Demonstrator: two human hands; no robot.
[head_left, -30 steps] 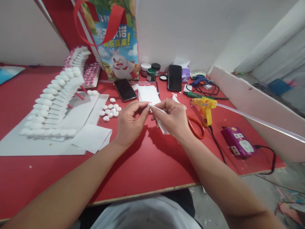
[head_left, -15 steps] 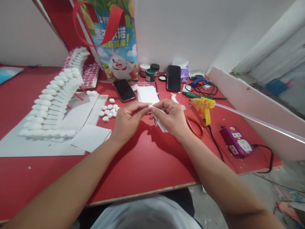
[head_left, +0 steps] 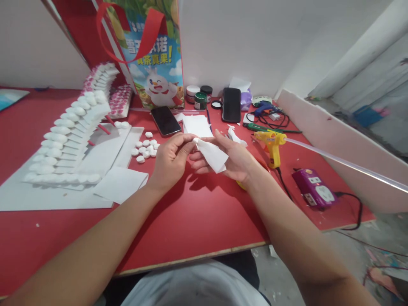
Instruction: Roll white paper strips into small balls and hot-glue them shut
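Observation:
Between thumb and fingers, my left hand (head_left: 174,159) pinches the bunched, rounded end of a white piece of paper (head_left: 213,156). The paper's loose part flares out to the right across my right palm. My right hand (head_left: 234,160) is open under it, fingers extended and palm up. Left of my left hand lies a small group of white rounded pieces (head_left: 145,149). Beyond my hands is a stack of white paper sheets (head_left: 195,126). Another twisted white paper piece (head_left: 236,137) lies behind my right hand.
At left a curved white model (head_left: 73,127) stands on white boards. A patterned bag (head_left: 159,55), paint jars (head_left: 200,100) and two phones (head_left: 165,120) are at the back. On the right are a yellow glue gun (head_left: 270,144), a purple power strip (head_left: 315,188) and scissors partly hidden by my right arm.
My right hand has let go of its pinch and opened palm up, turning beneath the paper. The paper is now spread into view, while my left hand keeps hold of its bunched end.

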